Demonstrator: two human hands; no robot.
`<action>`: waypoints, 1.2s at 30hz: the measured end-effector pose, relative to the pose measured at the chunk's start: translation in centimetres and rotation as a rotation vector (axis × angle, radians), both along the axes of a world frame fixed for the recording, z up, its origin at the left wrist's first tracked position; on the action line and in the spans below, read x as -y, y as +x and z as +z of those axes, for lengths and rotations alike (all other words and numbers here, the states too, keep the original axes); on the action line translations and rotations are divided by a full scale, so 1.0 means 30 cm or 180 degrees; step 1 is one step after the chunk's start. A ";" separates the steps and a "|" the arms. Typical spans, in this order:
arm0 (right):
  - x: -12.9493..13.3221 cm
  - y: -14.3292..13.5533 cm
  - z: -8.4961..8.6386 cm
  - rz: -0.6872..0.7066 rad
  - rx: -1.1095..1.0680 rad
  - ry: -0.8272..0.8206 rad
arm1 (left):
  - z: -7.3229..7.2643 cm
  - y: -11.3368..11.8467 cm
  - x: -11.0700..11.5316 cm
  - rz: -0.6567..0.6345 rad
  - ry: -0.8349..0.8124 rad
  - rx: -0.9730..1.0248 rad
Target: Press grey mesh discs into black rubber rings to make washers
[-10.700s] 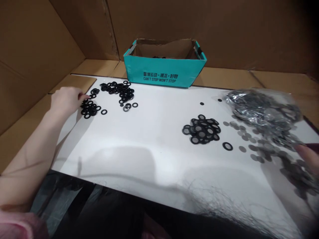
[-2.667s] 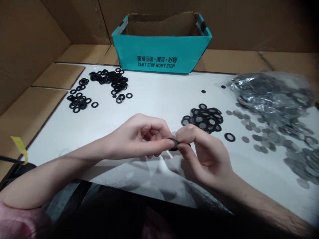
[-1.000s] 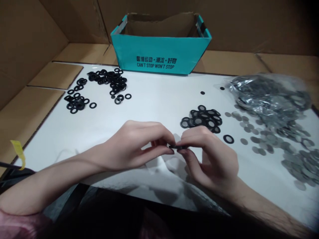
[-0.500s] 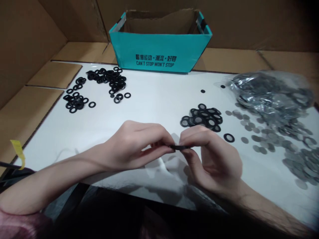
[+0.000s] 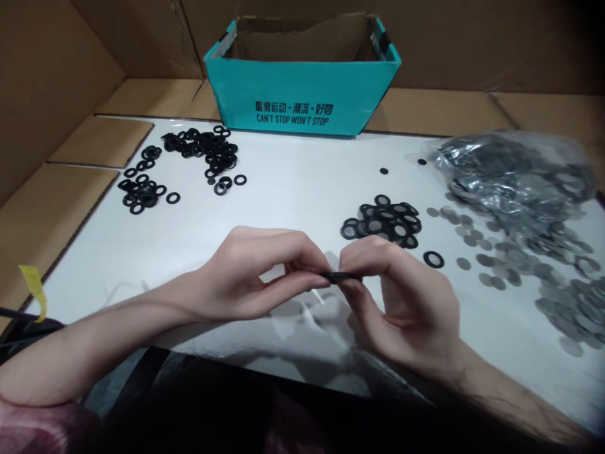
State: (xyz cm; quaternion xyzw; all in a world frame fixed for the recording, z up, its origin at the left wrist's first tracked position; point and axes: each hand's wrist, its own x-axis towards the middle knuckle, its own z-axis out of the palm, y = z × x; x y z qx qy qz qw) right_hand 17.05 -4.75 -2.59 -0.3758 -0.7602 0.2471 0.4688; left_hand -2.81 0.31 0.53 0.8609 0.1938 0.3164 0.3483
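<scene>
Between my two hands a thin black rubber ring is held edge-on, so I cannot tell whether a mesh disc sits inside it. My left hand pinches its left edge between thumb and fingers. The opposite edge is pinched by my right hand. Just beyond the right hand lies a pile of black rings with grey mesh discs in them. One more ring with a pale centre lies apart from that pile, to its right.
Loose black rings lie in heaps at the back left. Grey mesh discs are scattered on the right, near a clear plastic bag full of discs. A turquoise box stands at the back. Cardboard walls enclose the white tabletop.
Both hands keep their pinch on the ring, which has tilted slightly. The whole view has shifted a little; the piles look unchanged.
</scene>
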 end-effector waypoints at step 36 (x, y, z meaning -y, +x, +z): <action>0.011 -0.024 0.008 0.0071 -0.0664 -0.0685 | 0.026 -0.001 0.000 -0.0001 -0.0836 -0.0293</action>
